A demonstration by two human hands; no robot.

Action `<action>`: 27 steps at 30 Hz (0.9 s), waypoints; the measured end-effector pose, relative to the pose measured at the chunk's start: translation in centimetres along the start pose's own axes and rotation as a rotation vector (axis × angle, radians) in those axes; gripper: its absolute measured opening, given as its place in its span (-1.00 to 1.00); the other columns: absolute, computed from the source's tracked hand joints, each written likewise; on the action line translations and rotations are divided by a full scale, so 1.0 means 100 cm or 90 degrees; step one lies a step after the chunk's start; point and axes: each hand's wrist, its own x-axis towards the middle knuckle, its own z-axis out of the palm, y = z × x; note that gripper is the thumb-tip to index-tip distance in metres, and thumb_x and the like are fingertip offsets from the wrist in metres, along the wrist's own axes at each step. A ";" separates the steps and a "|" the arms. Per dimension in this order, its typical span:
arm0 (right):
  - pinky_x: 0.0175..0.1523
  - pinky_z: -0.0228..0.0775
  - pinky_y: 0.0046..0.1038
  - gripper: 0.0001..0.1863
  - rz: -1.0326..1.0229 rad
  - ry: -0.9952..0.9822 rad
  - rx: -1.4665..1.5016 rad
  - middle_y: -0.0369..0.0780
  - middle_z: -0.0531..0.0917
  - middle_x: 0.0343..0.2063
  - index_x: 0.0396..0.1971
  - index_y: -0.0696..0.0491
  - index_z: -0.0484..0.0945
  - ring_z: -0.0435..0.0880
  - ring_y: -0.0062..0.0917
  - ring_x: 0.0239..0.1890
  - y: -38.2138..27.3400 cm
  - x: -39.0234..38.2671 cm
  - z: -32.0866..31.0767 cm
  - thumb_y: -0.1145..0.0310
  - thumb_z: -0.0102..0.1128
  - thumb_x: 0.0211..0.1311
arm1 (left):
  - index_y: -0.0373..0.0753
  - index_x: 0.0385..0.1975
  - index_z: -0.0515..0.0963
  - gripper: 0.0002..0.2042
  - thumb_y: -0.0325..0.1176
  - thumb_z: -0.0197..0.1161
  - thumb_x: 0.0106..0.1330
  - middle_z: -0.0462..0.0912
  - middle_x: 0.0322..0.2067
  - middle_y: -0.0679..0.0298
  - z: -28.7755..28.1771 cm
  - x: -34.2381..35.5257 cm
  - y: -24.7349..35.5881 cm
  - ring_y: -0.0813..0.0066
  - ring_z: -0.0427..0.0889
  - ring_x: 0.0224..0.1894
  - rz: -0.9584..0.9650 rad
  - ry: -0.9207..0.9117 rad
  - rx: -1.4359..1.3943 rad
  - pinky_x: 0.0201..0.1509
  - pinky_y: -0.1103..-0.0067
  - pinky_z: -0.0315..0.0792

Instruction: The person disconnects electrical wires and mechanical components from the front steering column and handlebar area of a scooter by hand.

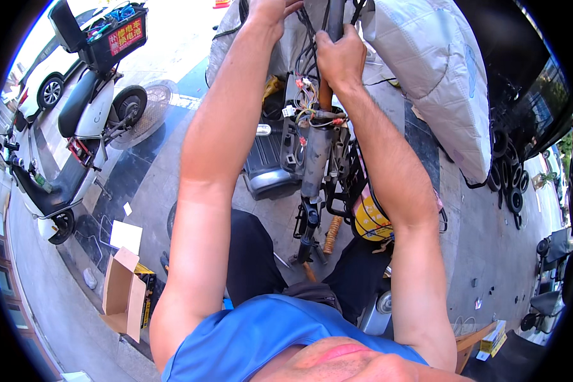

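In front of me stands a partly stripped electric scooter frame [316, 159], with loose wires and small connectors [307, 95] hanging around its upright column. My right hand [342, 58] is closed round the dark metal tube [335, 22] at the top of that column, beside black cables [304, 38]. Further up on the left, my left hand [268, 14] reaches past the picture's upper edge. Only part of it shows, so I cannot tell what its fingers do. A quilted silver-grey cover [426, 70] hangs to the right of my right hand.
On the left is a parked white scooter [79, 146] carrying a dark crate [118, 41], with a white car [48, 79] behind it. An opened cardboard box [122, 293] lies at lower left. An orange spring [332, 234] rests near my legs; tyres [512, 184] lie at right.
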 end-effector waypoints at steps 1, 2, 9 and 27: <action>0.09 0.54 -0.10 -0.46 0.011 -0.009 -0.006 0.21 0.73 -0.27 -0.07 0.34 0.59 0.74 0.09 -0.12 0.000 0.000 0.001 0.17 0.30 0.11 | -0.39 0.14 0.46 -0.58 -0.13 0.08 0.55 0.68 -0.10 0.09 0.013 0.008 0.006 0.30 0.70 -0.08 -0.003 -0.071 -0.105 0.08 0.37 0.59; 0.12 0.53 -0.09 -0.46 0.020 -0.017 -0.012 0.18 0.74 -0.25 -0.04 0.31 0.59 0.74 0.08 -0.10 0.001 0.003 0.002 0.16 0.30 0.13 | -0.36 0.07 0.48 -0.63 -0.14 0.03 0.57 0.69 -0.16 0.13 0.026 0.018 0.015 0.33 0.70 -0.15 -0.005 -0.143 -0.209 0.03 0.37 0.60; -0.07 0.52 -0.05 -0.64 0.078 -0.093 0.051 0.13 0.72 -0.39 -0.21 0.25 0.57 0.73 0.09 -0.25 -0.016 -0.005 -0.003 0.25 0.33 0.17 | -0.13 -0.39 0.41 -0.73 -0.26 -0.10 0.62 0.32 -0.67 0.45 0.026 0.071 0.005 0.64 0.28 -0.69 0.000 -0.071 -0.402 -0.56 0.58 0.34; -0.05 0.54 -0.34 -0.52 0.582 -0.217 0.163 -0.13 0.75 -0.28 0.02 0.28 0.49 0.70 -0.44 -0.27 -0.063 -0.016 -0.028 0.29 0.43 0.27 | -0.05 -0.60 0.27 -0.67 -0.27 0.16 0.43 0.12 -0.78 0.44 0.070 -0.015 0.077 0.54 0.16 -0.70 -0.125 0.271 -0.134 -0.15 0.37 0.41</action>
